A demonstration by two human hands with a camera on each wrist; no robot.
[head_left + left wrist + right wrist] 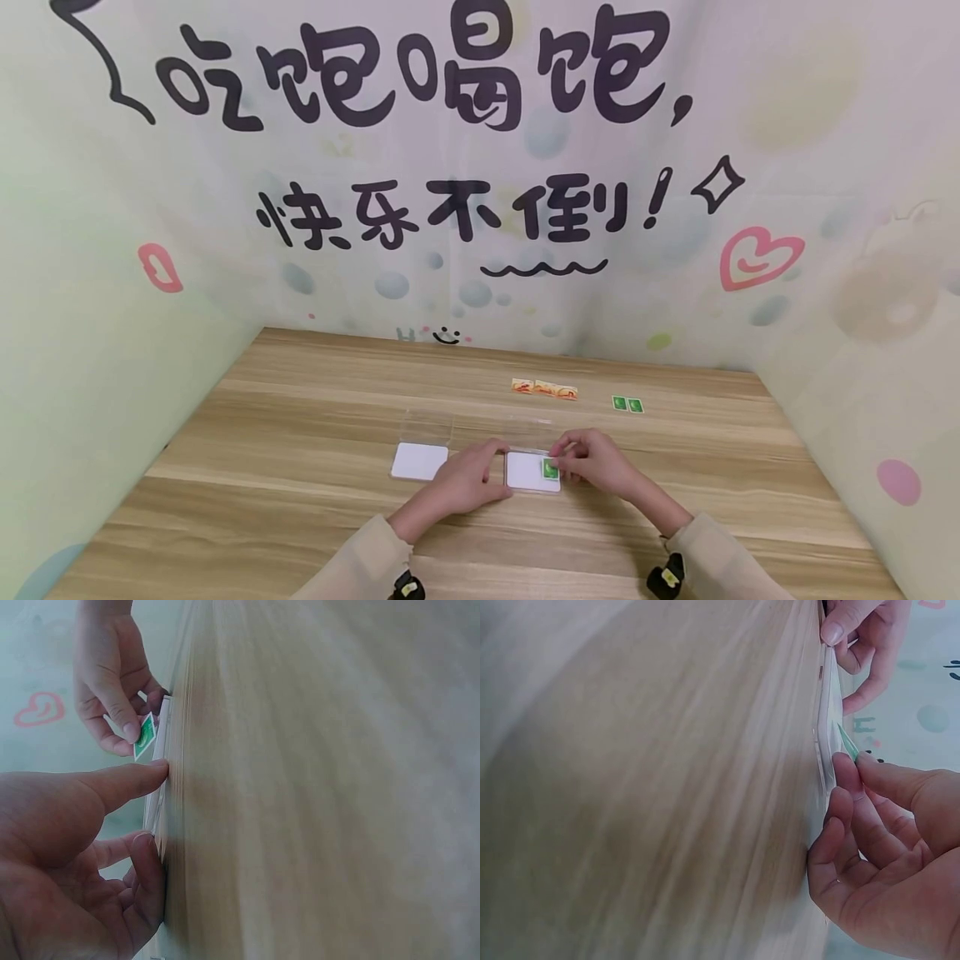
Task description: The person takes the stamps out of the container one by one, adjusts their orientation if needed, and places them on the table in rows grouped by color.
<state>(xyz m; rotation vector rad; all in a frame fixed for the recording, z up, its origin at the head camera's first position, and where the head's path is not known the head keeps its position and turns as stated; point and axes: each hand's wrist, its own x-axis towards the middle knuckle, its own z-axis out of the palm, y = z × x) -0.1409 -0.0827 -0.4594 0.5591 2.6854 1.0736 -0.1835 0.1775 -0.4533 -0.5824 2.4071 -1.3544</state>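
Note:
My right hand [596, 460] pinches a small green card [551, 468] with a white border between thumb and forefinger. The card is tilted over the right end of a flat clear case [525, 472] with a white base, as the right wrist view also shows. At the case's left end, my left hand [468, 477] steadies it, the thumb at the near corner and a finger at the far corner. The case's transparent lid [528, 432] lies folded back behind it. In the left wrist view the thumb [135, 782] presses on the case's edge.
Left of the left hand lies a second clear case [418, 461] with a white base, its lid [426, 427] folded back. Farther back are a row of orange cards [545, 389] and two green cards [627, 404]. A printed cloth wall [450, 300] borders the wooden table [300, 400].

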